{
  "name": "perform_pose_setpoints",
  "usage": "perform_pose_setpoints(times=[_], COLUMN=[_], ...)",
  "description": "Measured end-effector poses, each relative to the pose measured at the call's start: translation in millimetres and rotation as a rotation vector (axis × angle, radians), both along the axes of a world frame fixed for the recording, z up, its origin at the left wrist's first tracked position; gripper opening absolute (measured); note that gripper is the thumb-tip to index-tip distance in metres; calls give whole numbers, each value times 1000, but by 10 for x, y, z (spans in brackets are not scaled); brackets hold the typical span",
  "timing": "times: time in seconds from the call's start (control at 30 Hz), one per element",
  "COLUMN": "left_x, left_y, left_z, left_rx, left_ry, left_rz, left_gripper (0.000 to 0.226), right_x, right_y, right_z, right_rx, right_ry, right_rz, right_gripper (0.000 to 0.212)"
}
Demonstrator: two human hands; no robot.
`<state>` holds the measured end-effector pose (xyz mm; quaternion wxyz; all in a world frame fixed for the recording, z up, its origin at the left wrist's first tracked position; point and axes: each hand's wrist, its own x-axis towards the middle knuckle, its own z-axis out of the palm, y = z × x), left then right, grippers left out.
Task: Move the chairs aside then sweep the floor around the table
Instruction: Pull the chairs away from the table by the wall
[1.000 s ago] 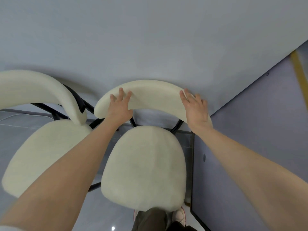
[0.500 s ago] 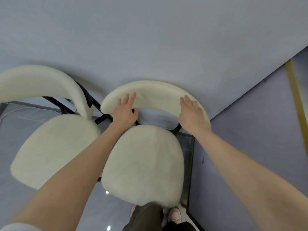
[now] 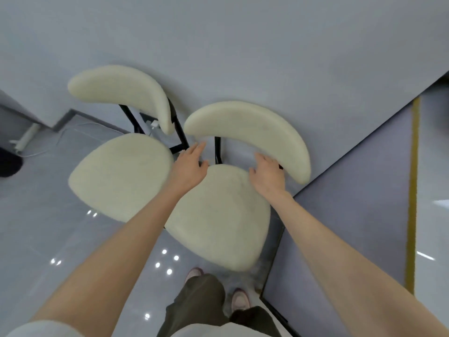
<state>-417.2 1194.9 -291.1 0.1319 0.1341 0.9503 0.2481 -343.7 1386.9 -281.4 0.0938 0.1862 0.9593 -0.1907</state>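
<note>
We see two cream chairs side by side with their backs to the grey wall [image 3: 218, 45]. The right chair [image 3: 218, 215] stands in the corner where the wall meets a darker panel [image 3: 352, 190], and its curved backrest [image 3: 247, 132] lies close against the wall. The left chair [image 3: 121, 176] stands just beside it. Our left forearm covers the place where the two seats meet, so we cannot tell whether they touch. Black frame tubes show beneath both backrests. The left hand [image 3: 189, 166] is over the rear left corner of the right chair's seat, at the gap between the chairs. Its fingers are straight and point toward the left tip of the backrest. Its grip is apart and holds nothing, and we cannot tell whether the palm rests on the seat. The right hand [image 3: 267, 176] is over the rear right part of the same seat, just below the backrest. Its fingers are loosely bent, its grip is apart and it closes on nothing. We cannot tell whether the fingertips touch the backrest's lower edge. The floor [image 3: 48, 227] is glossy grey tile with spots of reflected light. Our shoes [image 3: 194, 273] stand just in front of the right chair. A white cable [image 3: 60, 139] lies on the floor beyond the left chair, near the wall. A yellow strip [image 3: 413, 190] runs along the panel's far side.
</note>
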Motion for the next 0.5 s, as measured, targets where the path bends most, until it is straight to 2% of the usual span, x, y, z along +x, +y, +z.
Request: perform_pose_setpoints(times=[0.17,0.5], left_x=[652,1807], left_y=[-455,-1357], left_z=[227,499], left_rx=[30,101], left_ry=[-1,89], left_rz=[164,492], left_gripper=[55,47], right_x=[329,903], right_y=[-439,-1361], right_z=[152,340], right_rx=[-149,-217], right_ry=[-9,56], right_rz=[103,384], right_gripper=[55,53])
